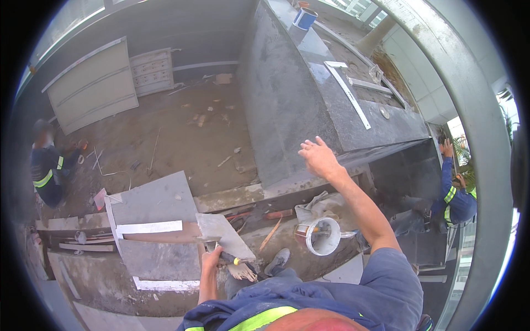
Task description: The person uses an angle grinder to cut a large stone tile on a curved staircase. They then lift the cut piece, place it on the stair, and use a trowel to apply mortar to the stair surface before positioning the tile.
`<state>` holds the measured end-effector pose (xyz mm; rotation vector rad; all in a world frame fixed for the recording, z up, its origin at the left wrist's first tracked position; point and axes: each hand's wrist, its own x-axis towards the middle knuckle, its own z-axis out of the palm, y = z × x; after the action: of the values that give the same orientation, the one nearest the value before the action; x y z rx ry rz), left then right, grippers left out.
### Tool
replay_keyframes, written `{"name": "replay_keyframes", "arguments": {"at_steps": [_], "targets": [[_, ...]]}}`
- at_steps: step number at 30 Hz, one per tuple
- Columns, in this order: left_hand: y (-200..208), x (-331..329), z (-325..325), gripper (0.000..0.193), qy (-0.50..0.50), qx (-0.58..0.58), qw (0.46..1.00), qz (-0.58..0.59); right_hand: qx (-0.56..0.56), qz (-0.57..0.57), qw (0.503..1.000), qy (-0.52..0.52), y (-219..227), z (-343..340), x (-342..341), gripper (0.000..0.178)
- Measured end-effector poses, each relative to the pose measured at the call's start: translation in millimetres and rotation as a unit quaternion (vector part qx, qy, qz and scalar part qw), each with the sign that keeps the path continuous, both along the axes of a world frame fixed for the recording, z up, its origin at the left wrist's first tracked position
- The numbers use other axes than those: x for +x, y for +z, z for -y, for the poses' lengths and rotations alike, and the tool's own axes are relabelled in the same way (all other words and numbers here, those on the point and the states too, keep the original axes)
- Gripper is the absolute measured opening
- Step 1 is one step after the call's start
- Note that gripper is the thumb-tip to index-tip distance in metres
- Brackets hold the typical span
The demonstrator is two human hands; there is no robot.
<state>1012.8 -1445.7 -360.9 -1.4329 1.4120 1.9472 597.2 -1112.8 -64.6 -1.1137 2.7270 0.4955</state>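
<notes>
Black-handled tool (pixel 228 257): gripped by left hand (pixel 210 260), fingers wrapped around it. Right hand (pixel 322 161): fingers held slightly spread; white L-shaped square (pixel 351 100) laid on tabletop (pixel 381 134) beyond them, rightward.

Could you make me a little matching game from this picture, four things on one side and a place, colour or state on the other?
Things:
1. Left hand
2. Right hand
3. Metal square
4. Bucket

Matches:
A. Lying on the grey stone top
B. White, with a round open mouth
C. Gripping a tool with a yellow-ended handle
D. Stretched out, with nothing visible in it

Right pairs: 1-C, 2-D, 3-A, 4-B
</notes>
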Motion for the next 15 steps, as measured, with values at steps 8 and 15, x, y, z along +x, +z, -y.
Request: {"name": "replay_keyframes", "arguments": {"at_steps": [8,15], "targets": [[-91,24,-54,0.035,-0.044,-0.019,0.999,0.017,-0.23,0.493,0.788,-0.289,-176,-18,281,0.055],[-46,23,-158,0.034,-0.129,-0.052,0.99,0.0,-0.313,0.545,0.674,-0.387,-231,-69,378,0.066]]}}
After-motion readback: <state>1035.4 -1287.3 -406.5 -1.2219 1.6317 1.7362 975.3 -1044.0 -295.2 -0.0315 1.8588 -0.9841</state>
